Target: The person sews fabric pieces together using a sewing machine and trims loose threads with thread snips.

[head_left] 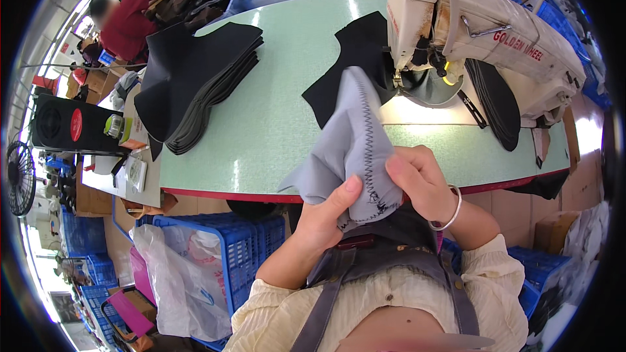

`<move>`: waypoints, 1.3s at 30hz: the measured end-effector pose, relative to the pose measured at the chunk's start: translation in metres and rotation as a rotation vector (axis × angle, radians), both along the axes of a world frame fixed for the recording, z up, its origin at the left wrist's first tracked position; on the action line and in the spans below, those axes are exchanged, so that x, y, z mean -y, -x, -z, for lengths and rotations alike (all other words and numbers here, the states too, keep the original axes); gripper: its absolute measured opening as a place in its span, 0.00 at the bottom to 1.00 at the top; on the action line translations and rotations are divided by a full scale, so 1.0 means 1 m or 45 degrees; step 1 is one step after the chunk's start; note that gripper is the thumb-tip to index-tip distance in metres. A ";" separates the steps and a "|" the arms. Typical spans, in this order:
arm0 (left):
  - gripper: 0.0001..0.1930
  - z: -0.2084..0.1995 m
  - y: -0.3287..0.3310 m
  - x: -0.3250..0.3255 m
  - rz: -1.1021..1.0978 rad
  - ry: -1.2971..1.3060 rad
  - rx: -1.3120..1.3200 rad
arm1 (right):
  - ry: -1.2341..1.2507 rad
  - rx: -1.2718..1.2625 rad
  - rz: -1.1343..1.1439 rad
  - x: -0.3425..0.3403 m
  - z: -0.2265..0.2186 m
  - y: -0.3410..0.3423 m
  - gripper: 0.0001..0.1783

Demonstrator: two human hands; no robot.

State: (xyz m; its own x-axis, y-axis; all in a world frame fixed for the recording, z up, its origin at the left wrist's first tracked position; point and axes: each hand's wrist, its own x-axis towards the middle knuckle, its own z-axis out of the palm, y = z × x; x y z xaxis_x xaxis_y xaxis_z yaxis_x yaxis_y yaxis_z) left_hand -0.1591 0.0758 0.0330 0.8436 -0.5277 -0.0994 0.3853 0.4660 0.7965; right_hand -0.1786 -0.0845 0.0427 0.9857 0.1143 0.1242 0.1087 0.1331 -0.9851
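Between my two hands is a grey fabric piece (345, 150) with a black zigzag seam running down its length. My left hand (326, 212) pinches its lower left edge with the thumb on top. On the other side my right hand (420, 179), a bangle at the wrist, grips the edge near the seam's lower end. The piece is held up in front of the table's near edge. Behind it, a black fabric panel (355, 52) lies flat beside the sewing machine (482, 32), partly under its head. Grey material (433, 88) also sits beneath the needle area.
A stack of black cut panels (195, 85) lies on the left of the green table (280, 58). More dark curved pieces (492, 104) and black tweezers (473, 109) rest right of the needle. A blue crate (241, 254) stands below. A person in red (127, 26) works far left.
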 end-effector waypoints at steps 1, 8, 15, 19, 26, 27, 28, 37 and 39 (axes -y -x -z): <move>0.31 0.000 0.000 0.000 0.002 -0.002 0.010 | 0.002 -0.001 0.004 0.000 -0.001 0.000 0.23; 0.32 -0.004 0.001 0.003 -0.051 0.083 -0.044 | 0.090 0.015 -0.018 0.005 -0.003 0.007 0.20; 0.32 -0.001 0.001 0.004 0.140 0.388 -0.235 | -0.304 -0.168 0.017 -0.003 0.000 0.013 0.22; 0.35 0.002 0.001 0.002 0.132 0.242 -0.140 | -0.312 -0.181 -0.022 -0.001 0.002 0.011 0.21; 0.20 -0.003 -0.039 -0.039 -0.139 -0.625 0.799 | 0.230 -0.134 -0.181 0.024 0.021 -0.001 0.14; 0.17 -0.008 -0.048 -0.048 -0.087 -0.935 0.967 | 0.297 -0.311 -0.164 0.028 0.025 0.000 0.12; 0.12 -0.014 -0.057 -0.057 -0.196 -1.116 1.283 | 0.277 -0.271 -0.209 0.032 0.029 0.001 0.12; 0.22 -0.090 -0.177 -0.144 -1.438 -0.885 1.371 | 0.324 -0.419 -0.260 0.050 0.049 0.007 0.10; 0.24 -0.088 -0.203 -0.165 -1.452 -0.714 0.931 | 0.301 -0.431 -0.260 0.052 0.052 0.007 0.10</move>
